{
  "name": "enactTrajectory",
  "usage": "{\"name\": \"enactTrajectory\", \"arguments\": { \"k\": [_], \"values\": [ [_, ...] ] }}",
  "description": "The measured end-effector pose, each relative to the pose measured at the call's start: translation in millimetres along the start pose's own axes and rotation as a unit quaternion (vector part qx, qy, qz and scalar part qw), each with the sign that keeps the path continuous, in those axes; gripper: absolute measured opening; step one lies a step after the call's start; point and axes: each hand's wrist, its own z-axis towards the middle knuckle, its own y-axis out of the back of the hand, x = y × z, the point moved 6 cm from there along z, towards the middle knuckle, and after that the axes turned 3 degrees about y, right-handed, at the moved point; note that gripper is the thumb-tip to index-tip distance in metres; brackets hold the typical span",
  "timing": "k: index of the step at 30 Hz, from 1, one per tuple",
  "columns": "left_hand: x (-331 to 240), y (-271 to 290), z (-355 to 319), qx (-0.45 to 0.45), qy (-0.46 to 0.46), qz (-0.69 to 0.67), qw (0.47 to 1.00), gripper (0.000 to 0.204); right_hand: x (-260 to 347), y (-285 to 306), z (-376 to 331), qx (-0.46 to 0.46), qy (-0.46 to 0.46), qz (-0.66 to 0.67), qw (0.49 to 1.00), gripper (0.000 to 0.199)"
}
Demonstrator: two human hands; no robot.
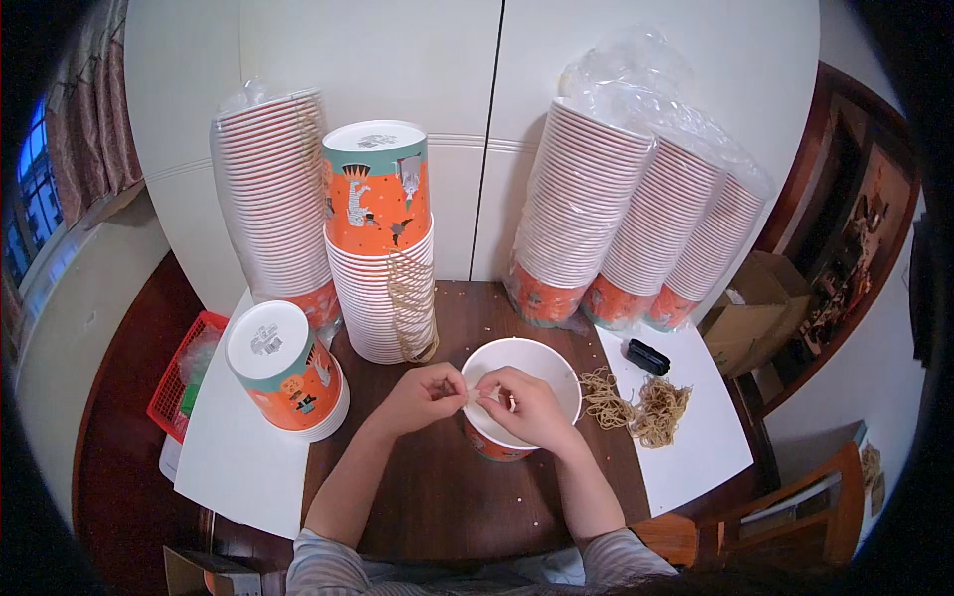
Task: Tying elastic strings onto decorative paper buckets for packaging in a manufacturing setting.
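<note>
Right hand (pixel 527 405) hides the cup's (pixel 517 363) near rim (partly).

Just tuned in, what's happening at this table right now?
A person sits at a brown table with both hands over an open white paper bucket. The left hand and right hand pinch what looks like a rubber band between them at the bucket's rim. A loose pile of rubber bands lies just to the right. Tall stacks of nested buckets stand behind, some wrapped in clear plastic.
</note>
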Motion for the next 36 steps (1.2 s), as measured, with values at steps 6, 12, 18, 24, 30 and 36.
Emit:
{"name": "enactTrajectory", "arguments": {
  "k": [6, 12, 18, 24, 30, 36],
  "values": [
    [-4.0, 0.7, -1.1, 0.003, -0.006, -0.018, 1.000, 0.007, 3.7, -1.0, -0.1, -0.001, 0.039, -0.022, 0.999, 0.013],
    [-3.1, 1.9, -1.5, 0.008, 0.033, -0.040, 0.999, 0.008, 5.6, -4.8, -1.1, -0.008, 0.041, -0.040, 0.998, 0.014],
    [-7.3, 0.8, -1.7, 0.013, -0.015, -0.029, 0.999, 0.007, 0.3, -13.3, -2.6, 0.012, 0.001, -0.060, 0.998, 0.015],
    [-8.5, -0.9, -2.0, 0.020, -0.008, -0.040, 0.999, 0.007, -1.0, -13.4, -2.3, 0.002, -0.009, -0.042, 0.999, 0.012],
    [-9.7, -3.0, -3.1, 0.024, -0.012, -0.070, 0.997, 0.008, 2.0, -12.6, -1.4, -0.001, -0.014, -0.021, 1.000, 0.011],
    [-4.0, -0.6, -2.2, 0.012, 0.020, -0.042, 0.999, 0.011, -2.7, -11.4, -1.5, -0.010, -0.021, -0.012, 1.000, 0.010]
  ]
}}
